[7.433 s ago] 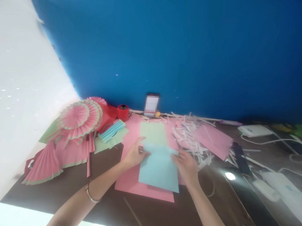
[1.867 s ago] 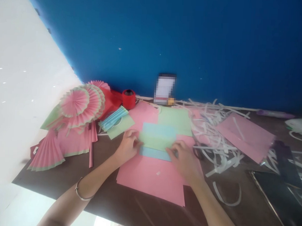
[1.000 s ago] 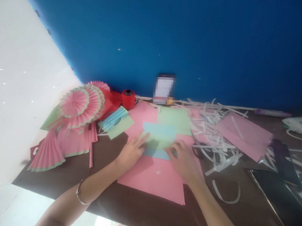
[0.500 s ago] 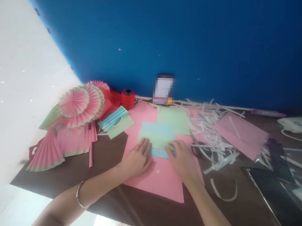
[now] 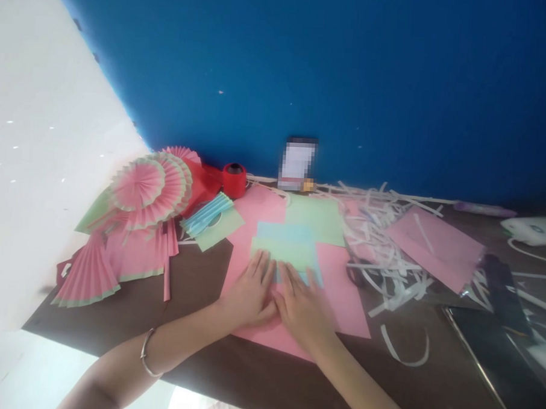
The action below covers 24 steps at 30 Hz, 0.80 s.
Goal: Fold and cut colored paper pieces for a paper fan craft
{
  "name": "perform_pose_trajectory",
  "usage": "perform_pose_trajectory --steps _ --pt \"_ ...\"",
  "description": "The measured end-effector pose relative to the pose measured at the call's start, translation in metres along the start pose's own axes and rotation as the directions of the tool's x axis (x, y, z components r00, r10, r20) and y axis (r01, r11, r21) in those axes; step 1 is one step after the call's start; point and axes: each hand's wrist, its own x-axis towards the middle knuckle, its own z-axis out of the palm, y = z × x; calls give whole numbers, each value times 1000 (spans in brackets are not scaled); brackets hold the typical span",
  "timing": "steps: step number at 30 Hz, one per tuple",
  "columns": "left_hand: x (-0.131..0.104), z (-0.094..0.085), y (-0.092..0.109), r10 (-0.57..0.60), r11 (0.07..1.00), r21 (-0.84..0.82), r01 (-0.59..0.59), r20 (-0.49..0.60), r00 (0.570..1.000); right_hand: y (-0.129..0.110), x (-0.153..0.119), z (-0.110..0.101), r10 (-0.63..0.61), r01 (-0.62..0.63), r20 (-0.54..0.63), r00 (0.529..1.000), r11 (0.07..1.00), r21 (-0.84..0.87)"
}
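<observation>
A light green paper strip (image 5: pixel 277 253) lies across a light blue paper (image 5: pixel 285 231), which shows above and below it. Both rest on large pink sheets (image 5: pixel 350 298). My left hand (image 5: pixel 252 288) lies flat with its fingertips on the lower left edge of the green strip. Close beside it, my right hand (image 5: pixel 302 302) is stretched out flat, its fingers over the lower edge of the strip and the blue paper; they are slightly blurred. Both hands' fingers are extended, gripping nothing. A bigger green sheet (image 5: pixel 322 222) sits behind the strip.
Pleated pink and green paper fans (image 5: pixel 138 186) pile up at left, near a red tape roll (image 5: pixel 233 180) and a folded blue paper (image 5: pixel 207 215). At right are white paper scraps (image 5: pixel 389 246), a pink sheet (image 5: pixel 434 245) and a dark flat panel (image 5: pixel 483 352). A blue wall (image 5: pixel 351 81) stands behind.
My right hand has moved left and down along the strip, now lying flat against my left hand. My left hand has stayed almost in place. The view has shifted slightly.
</observation>
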Motion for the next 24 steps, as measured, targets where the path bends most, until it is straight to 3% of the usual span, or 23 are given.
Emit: perform_pose_trajectory --steps 9,16,21,24 --pt "-1 0 0 -15 1000 1 15 -1 1000 22 -18 -8 105 -105 28 994 994 10" --pt "-1 -3 2 -43 999 31 42 27 999 39 -29 -15 106 -109 -33 994 989 -98" --pt "-1 -1 1 -43 993 113 39 41 998 40 -9 -26 93 -97 -41 995 989 -111" --pt "-1 -1 0 -37 990 136 36 9 999 39 10 -33 -8 14 64 998 996 -87"
